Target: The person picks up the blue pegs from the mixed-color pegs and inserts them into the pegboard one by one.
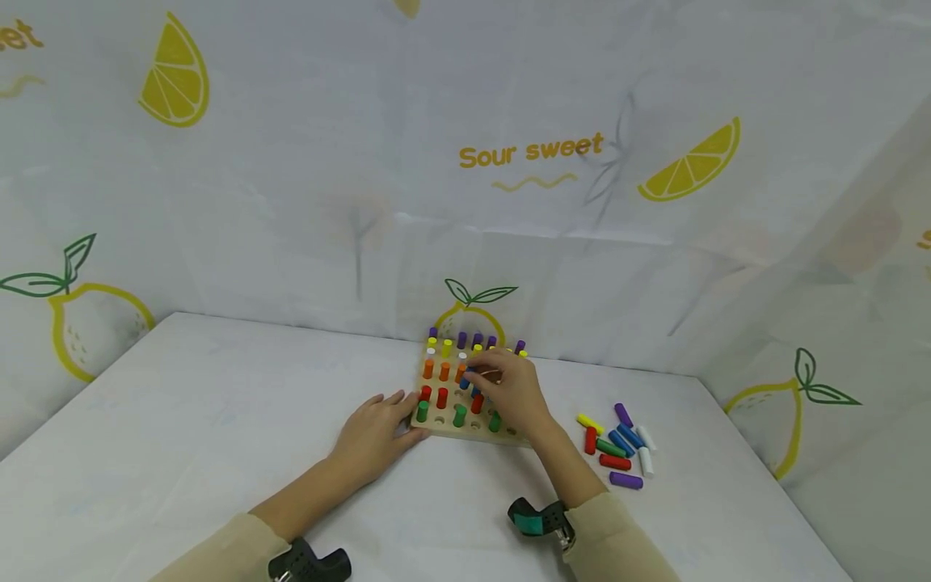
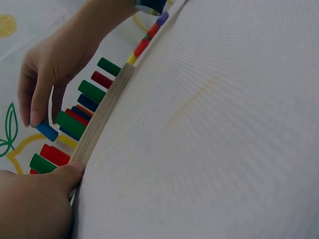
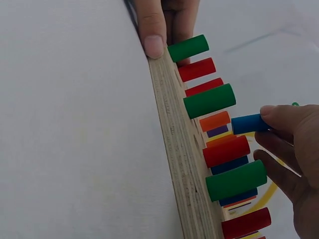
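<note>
A wooden pegboard stands at the back middle of the table, with rows of green, red, blue, orange, white, yellow and purple pegs and some bare holes. My left hand holds its front left corner, thumb against the front edge and fingers round the side. Above the board, my right hand pinches a blue peg between thumb and fingertips. The peg is tilted, its lower end apart from the board in the left wrist view. The right hand hides part of the board's right side.
Right of the board lies a loose group of pegs, including a purple peg, a red peg, a green peg and a white peg. Behind the white table hangs a lemon-printed cloth.
</note>
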The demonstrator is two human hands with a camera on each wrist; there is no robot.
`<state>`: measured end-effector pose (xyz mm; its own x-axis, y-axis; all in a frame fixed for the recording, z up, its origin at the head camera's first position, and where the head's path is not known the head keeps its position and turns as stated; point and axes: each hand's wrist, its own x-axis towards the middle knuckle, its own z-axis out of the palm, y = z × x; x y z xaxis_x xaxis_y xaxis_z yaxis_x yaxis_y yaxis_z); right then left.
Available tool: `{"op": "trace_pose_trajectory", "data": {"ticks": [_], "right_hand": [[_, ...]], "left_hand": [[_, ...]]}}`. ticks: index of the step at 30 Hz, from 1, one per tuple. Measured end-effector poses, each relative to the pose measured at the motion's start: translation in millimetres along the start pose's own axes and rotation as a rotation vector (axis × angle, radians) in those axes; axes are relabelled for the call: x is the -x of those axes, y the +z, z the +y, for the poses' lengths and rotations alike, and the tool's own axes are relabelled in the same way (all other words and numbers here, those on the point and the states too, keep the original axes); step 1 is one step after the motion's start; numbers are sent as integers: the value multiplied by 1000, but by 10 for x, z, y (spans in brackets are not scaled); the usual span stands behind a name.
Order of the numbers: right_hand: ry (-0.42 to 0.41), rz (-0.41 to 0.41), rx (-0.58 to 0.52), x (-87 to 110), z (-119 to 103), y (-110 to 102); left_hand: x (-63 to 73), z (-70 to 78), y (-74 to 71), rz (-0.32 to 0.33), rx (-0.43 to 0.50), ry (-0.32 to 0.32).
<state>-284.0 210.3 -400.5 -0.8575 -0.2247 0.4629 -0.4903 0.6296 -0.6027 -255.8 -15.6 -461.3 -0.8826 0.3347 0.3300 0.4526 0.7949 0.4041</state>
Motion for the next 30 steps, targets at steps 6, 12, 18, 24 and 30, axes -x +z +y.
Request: {"op": "trace_pose_trajectory", "data": {"ticks": [6,12,18,24,30], "right_hand": [[-33,2,53,17,44,87],[-54,14,87,23,90,149],[-51,31,62,32,102,184],[-35,28,73,29,98,200],[8,1,99,25,74,195]], "left_hand": [[-3,3,-4,1,-9,3],[0,16,-27,-2,-14,6],[2,20,-33,1,-17,13],[1,24,-36,-1,-19,10],[0,31,-47,-1,-1,8]]}}
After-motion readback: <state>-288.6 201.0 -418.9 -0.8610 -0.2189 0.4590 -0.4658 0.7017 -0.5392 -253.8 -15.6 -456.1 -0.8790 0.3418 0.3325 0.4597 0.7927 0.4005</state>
